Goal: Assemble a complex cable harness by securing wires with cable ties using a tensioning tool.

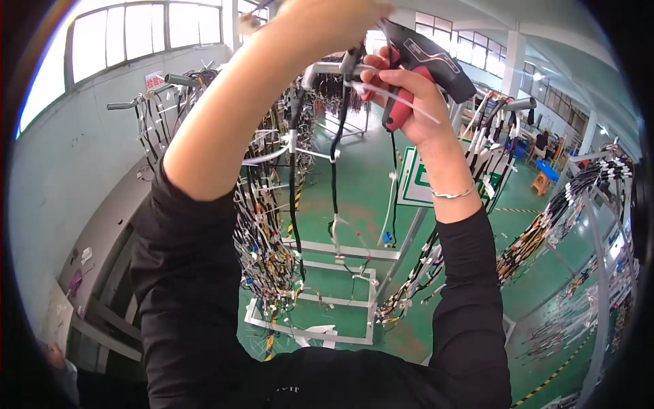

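Observation:
My right hand [419, 102] is closed round the red grip of a black-and-red pistol-shaped tool [436, 61]. The tool's narrow end points up and left, beside my left hand [337, 17]. That hand is raised at the upper edge, and its fingers are mostly cut off or turned away. Just under it hangs a black wire harness [335, 150] with white ties and connectors at its lower end. A white cable tie tail [409, 102] crosses in front of my right hand. Below the tool's grip a thin black cord [393, 157] hangs down.
Dense bundles of wire harnesses [262, 252] hang left of centre, more [545, 232] at the right. A grey metal frame [371, 320] stands on the green floor. Along the left wall runs a bench [102, 232], with another person's hand [54, 356] nearby. Far right is a blue-and-orange stool [543, 178].

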Demonstrator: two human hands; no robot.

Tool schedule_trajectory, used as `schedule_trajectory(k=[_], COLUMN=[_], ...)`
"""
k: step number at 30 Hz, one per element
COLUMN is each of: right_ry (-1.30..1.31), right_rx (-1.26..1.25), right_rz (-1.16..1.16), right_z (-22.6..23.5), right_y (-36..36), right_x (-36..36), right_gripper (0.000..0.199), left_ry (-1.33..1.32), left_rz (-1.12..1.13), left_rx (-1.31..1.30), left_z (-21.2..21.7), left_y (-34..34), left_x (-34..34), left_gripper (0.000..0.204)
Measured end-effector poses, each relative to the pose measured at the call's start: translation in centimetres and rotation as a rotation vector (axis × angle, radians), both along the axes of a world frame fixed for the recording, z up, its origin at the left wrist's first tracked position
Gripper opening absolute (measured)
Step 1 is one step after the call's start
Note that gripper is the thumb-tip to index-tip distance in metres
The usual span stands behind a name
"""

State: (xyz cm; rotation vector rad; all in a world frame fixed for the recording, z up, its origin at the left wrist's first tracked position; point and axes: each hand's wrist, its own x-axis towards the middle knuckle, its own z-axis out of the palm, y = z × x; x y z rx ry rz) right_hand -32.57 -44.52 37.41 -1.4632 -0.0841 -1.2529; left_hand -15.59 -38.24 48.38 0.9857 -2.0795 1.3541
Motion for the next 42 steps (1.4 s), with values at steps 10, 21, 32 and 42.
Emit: schedule_trajectory(k=[10,21,32,42], right_ry=[-0.095,0.107,0.453,0.703], right_rx=[0.125,-0.035,-0.548,-0.911], right_rz=[0.057,0.199,-0.432,-0.479], right_z=[-8.9,-11.4,-10.6,-7.8], right_y=[-2.0,-0.1,1.1,-1.5], right_x=[-3.7,-6.0,-11.4,-10.8], right_gripper=[0.031,0.04,0.043,0.04], left_ry=[0.594,1.578,1.666,1.678], left_rz=[-0.096,-1.042,-1.039,-1.067], left_rx=[0.965,0.434,0.555,0.822], left_z=[-2.0,-22.8,-22.9,-20.9], left_y=[-1.2,-1.2,1.4,3.3], left_x=[1.6,-3.7,-4.2,-1.1], left_gripper=[0.05,0.044,0.021,0.023])
